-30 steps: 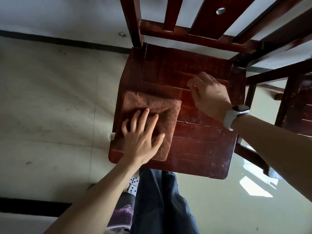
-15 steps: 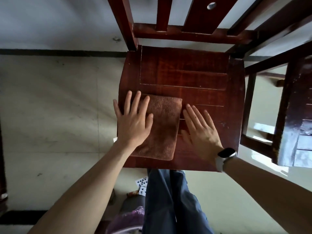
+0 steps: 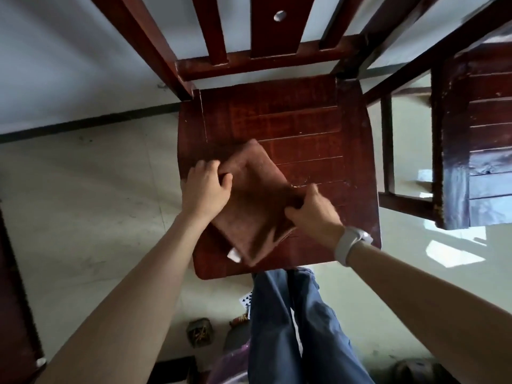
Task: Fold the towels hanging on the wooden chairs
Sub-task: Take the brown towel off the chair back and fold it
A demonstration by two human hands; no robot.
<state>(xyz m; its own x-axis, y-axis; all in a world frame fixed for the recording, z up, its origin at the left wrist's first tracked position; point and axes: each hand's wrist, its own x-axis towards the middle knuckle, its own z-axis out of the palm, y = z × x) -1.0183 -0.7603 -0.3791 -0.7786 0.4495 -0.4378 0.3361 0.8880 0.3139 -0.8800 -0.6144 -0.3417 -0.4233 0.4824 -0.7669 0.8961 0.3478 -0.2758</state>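
Fingers of the left hand [image 3: 206, 187] curl over the folded brown towel's [image 3: 256, 200] left edge, while the right hand [image 3: 314, 210] grips its right edge. Towel lies skewed on the front of the wooden chair's seat [image 3: 318, 128]; a second chair [image 3: 471, 139] stands beside that seat.

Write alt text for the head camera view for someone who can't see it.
Seen from above, a person's left hand and right hand grip opposite edges of a folded brown towel, angled on a dark red wooden chair seat. A second chair stands to the right.
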